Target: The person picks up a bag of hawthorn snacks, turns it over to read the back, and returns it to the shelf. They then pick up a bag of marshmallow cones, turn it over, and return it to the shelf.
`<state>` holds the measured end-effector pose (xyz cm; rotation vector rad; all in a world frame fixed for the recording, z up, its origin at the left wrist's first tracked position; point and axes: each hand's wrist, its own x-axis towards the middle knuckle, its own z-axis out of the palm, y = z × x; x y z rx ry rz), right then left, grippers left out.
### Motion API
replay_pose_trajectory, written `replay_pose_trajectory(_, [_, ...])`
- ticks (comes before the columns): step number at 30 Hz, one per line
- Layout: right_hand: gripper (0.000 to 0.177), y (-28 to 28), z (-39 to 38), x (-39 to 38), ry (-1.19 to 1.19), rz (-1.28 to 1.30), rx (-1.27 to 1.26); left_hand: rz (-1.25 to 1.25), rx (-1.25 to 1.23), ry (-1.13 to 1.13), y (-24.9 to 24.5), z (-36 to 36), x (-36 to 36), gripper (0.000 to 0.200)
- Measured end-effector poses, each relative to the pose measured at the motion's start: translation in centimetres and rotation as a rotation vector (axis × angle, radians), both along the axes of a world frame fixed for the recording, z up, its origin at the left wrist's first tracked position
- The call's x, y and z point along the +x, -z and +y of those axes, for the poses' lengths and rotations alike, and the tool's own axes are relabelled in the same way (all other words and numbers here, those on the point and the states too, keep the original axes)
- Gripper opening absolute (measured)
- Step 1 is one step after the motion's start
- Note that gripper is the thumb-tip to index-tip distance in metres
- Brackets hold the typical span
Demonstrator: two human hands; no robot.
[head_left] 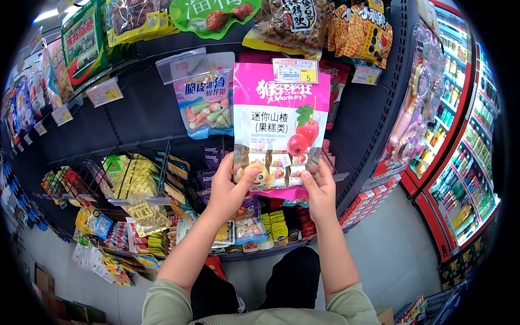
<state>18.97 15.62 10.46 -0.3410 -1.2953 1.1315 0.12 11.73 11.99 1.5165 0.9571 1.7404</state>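
Both hands held one pink snack pouch (280, 127) upright before the shelving. The left hand (230, 189) gripped its lower left corner, thumb across the front; the right hand (319, 189) clasped the lower right corner. Its clear window showed small wrapped pieces, apparently sweets. Just left, a pale blue pouch (208, 103) of coloured sticks hung from the rack (135, 146).

pink-and-white snack bag (280, 116), red fruit print
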Motion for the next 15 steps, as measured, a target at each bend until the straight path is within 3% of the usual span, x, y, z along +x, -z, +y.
replay_pose_trajectory(15, [0.038,0.3,1.4,0.0,0.016,-0.006,-0.035,0.016,-0.093,0.017,-1.2,0.3,0.3,0.035])
